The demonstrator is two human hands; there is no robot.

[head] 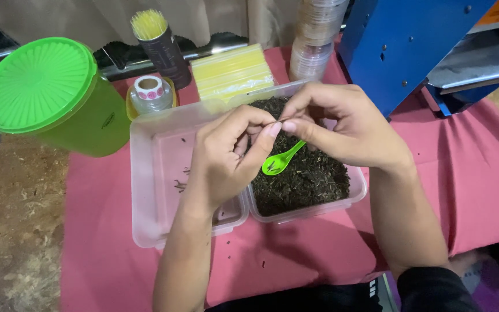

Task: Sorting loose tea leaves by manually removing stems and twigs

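left hand (226, 156) pinching | right hand (342, 124) pinching | fingertips apparently meeting

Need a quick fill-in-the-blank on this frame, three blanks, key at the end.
1. The small spoon lying on the dark dried leaves is ____ in colour.
2. The cloth under the clear hinged box is ____.
3. The big tub with a lid stands at the far ____ of the table.

Missing: green; pink; left

Bright green spoon (280, 162) showing just below the pinching fingertips. Dark brown-black dried leaves (307, 179) lying under it in a clear box (151, 190). Pink cloth (469, 173) spreading beneath. Lime green tub (53, 95) sitting far left; pale yellow straws (232, 72) behind; blue frame (399, 46) standing beyond.
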